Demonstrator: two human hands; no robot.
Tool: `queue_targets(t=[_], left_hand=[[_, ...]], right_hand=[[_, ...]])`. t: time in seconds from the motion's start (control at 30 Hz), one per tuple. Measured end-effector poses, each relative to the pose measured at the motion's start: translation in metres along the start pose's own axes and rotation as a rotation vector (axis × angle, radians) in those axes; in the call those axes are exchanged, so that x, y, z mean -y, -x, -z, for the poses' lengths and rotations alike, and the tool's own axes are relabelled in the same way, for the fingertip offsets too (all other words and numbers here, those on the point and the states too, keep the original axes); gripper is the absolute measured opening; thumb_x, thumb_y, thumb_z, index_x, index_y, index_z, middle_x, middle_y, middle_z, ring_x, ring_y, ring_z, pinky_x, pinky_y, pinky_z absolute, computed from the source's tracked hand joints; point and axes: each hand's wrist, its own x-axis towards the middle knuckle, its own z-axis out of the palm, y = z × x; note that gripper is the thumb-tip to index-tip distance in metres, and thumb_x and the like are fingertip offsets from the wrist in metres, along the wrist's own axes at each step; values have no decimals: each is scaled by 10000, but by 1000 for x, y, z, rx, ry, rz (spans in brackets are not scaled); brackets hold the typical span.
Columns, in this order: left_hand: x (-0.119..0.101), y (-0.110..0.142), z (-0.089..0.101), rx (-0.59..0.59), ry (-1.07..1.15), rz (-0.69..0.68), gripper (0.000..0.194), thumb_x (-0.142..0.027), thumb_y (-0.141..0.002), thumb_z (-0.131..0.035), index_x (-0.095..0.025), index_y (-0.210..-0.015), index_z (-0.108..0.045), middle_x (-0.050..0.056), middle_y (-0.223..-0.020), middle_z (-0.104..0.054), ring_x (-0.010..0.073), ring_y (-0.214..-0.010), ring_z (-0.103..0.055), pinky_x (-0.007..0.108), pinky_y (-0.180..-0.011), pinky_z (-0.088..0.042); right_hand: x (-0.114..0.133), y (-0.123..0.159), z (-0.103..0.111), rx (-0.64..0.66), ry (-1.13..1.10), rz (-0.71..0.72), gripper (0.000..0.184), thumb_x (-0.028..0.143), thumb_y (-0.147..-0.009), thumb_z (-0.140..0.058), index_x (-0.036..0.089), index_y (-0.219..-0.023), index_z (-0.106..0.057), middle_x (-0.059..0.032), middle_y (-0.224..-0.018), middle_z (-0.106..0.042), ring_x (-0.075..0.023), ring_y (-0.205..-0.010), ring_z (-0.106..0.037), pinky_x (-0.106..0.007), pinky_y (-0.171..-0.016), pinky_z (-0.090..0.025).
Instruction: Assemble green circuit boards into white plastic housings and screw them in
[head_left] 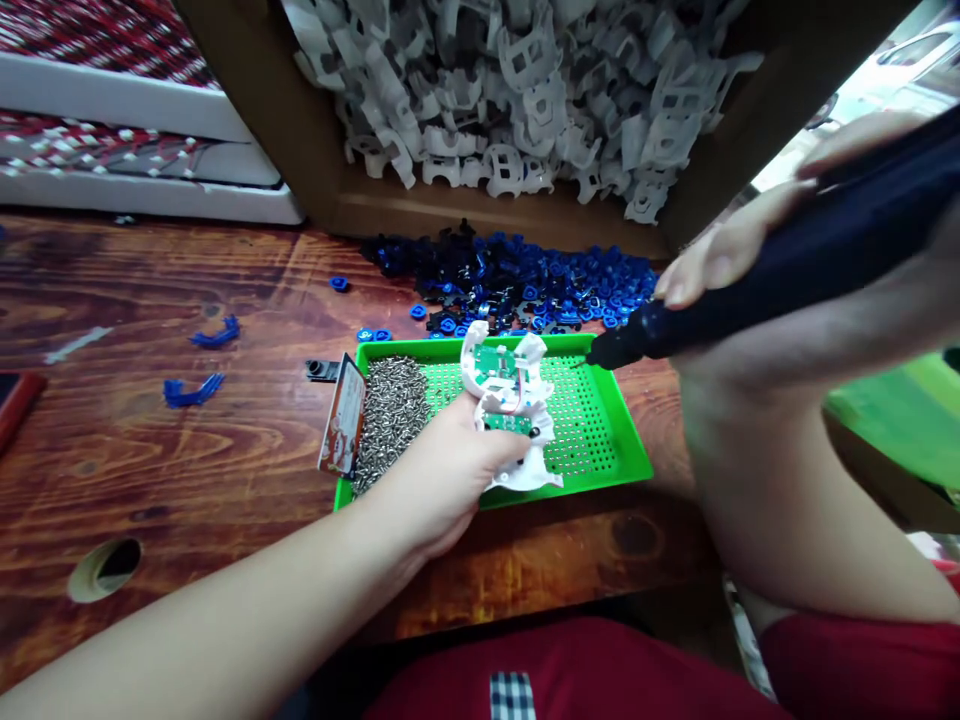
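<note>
My left hand (pixel 465 455) grips a white plastic housing (pixel 525 475) fitted with green circuit boards (pixel 495 362), thumb across its lower part. The housing is over a green perforated tray (pixel 634 460). In my right hand (pixel 757 250) is a dark electric screwdriver (pixel 810 250), fingers wrapped round its body. Its thin bit points left and down above the tray's right part, apart from the housing. A heap of small metal screws (pixel 390 410) fills the tray's left end, beside a printed card (pixel 343 418) standing on edge.
Behind the tray lies a pile of blue and black plastic parts (pixel 525 275). A cardboard box (pixel 600 215) of white plastic shells (pixel 525 100) stands at the back. Blue pieces (pixel 193 390) lie left, near a round hole (pixel 105 570) in the wooden table (pixel 262 480). White trays (pixel 150 200) hold red-and-white wires.
</note>
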Motion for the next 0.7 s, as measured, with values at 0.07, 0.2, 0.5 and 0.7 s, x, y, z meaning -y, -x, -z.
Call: queue_targets(t=[0.07,0.2,0.5,0.7], left_hand=[[2,-1,1,-32,46,-13,395,-38,-660,-595,-139,-1041,-573,58,-989,-642,158,-841,-572,307,-795,-412],[2,-1,1,-62,88,-38,432,-13,-644,-590,-137,-1058,-579,55,-1005,-650,161,-870,-577,296,-791,-406],[1,-1,0,-14,53,-39,412,19,-617,-572,-152,-988,-628,19,-915,-682,121,-774,-582,270,-749,-410],[0,0,0,-10,56,-32,465,25,-608,-586,-162,-1033,-613,22,-928,-684,134,-778,-605,282,-758,-422]], right_hand=[[-14,-1,2,-31,16,68,359,458,-893,-350,175,-723,-491,31,-524,-406,-97,-404,-489,-235,-331,-364],[-39,1,11,27,61,65,384,542,-778,-543,163,-721,-515,38,-447,-435,-118,-340,-456,-249,-291,-305],[-54,1,20,-33,79,35,343,545,-767,-544,207,-713,-517,46,-437,-433,-97,-355,-443,-242,-314,-299],[-58,1,20,-17,64,58,338,537,-776,-536,204,-726,-512,50,-434,-430,-102,-343,-436,-246,-312,-300]])
